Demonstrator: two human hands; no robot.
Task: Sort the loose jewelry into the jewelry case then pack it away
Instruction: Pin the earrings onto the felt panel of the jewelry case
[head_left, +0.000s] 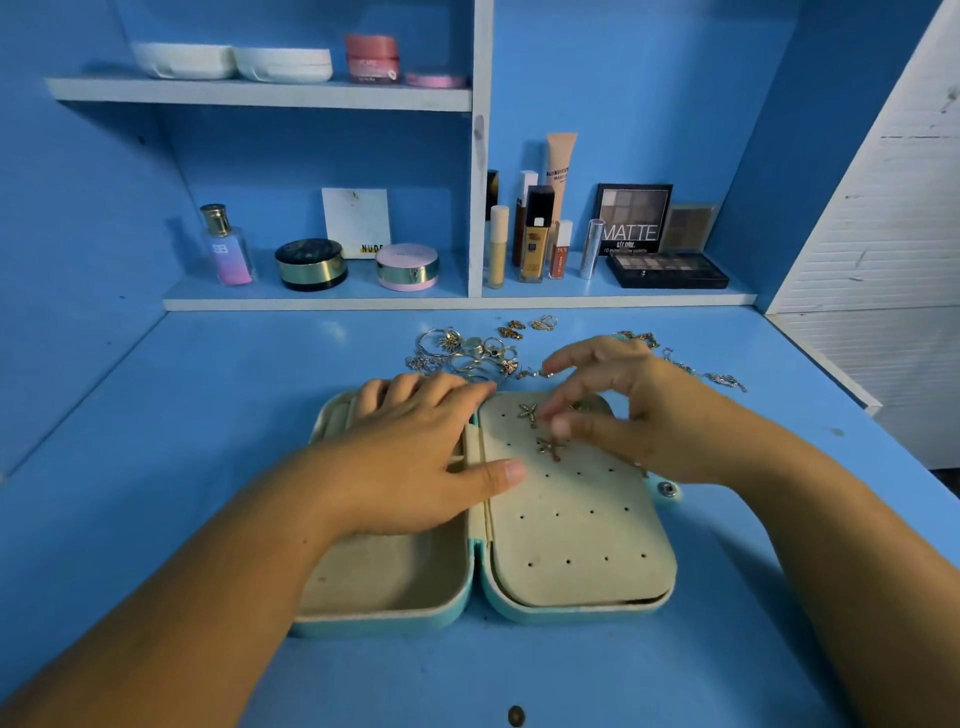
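Case (582, 616) lay open on desk (727, 649), centre, both halves flat. L hand (415, 457) rested palm-down on the L half, fingers straight & relaxed, holding nothing; thumb reached across the hinge onto edge of the cream panel (582, 530) in the R half. Two starfish earrings sat in panel's top holes: upper earring (529, 413), and lower earring (551, 448) just below & slightly R. R hand (634, 410) hovered over panel's top R corner, fingers curled, tips right at upper earring; blurred, so couldn't tell if they gripped it or only touched. Loose jewelry lay outside the case: ring pile (467, 353) on desk just behind L hand, small gold pieces (524, 328) further back, chain (706, 373) behind R hand, off to the R. Snap tab (666, 488) stuck out at case's R side, by R wrist. Makeup (536, 244) stood on shelf (457, 301) behind desk.
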